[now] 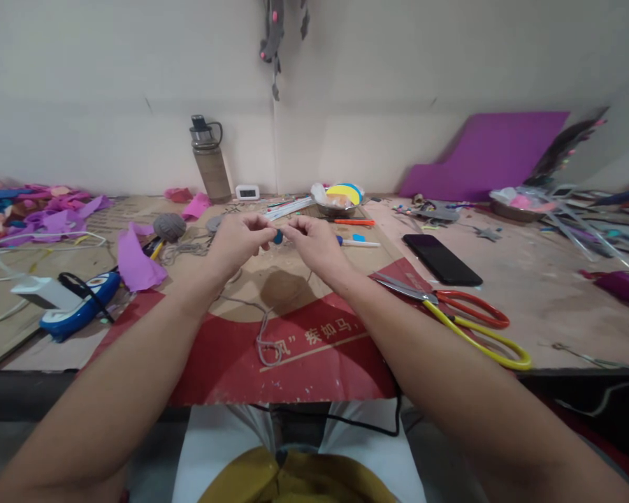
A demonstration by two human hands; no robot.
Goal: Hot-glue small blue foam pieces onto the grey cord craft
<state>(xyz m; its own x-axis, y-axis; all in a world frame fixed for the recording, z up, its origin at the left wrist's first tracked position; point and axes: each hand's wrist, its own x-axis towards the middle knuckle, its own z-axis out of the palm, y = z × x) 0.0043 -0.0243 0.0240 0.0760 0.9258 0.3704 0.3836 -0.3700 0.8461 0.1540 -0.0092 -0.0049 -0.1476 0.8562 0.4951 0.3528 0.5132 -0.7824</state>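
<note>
My left hand point(242, 242) and my right hand point(314, 243) meet above the middle of the table, fingertips pinched together. Between them shows a small round dark-blue piece point(278, 237), too small to make out further. Grey yarn point(265, 328) runs loosely below my hands and loops over the red and brown cardboard sheet point(304, 377). Whether the yarn joins the blue piece is hidden by my fingers. A ball of grey yarn point(170, 227) lies left of my left hand.
Red-and-yellow-handled scissors point(466, 318) and a black phone point(441, 259) lie right of my right forearm. A blue power strip point(81, 305) and purple felt scraps point(139, 262) are at the left. Behind my hands stand a bottle point(210, 164), a small clock point(247, 192) and a bowl point(338, 208).
</note>
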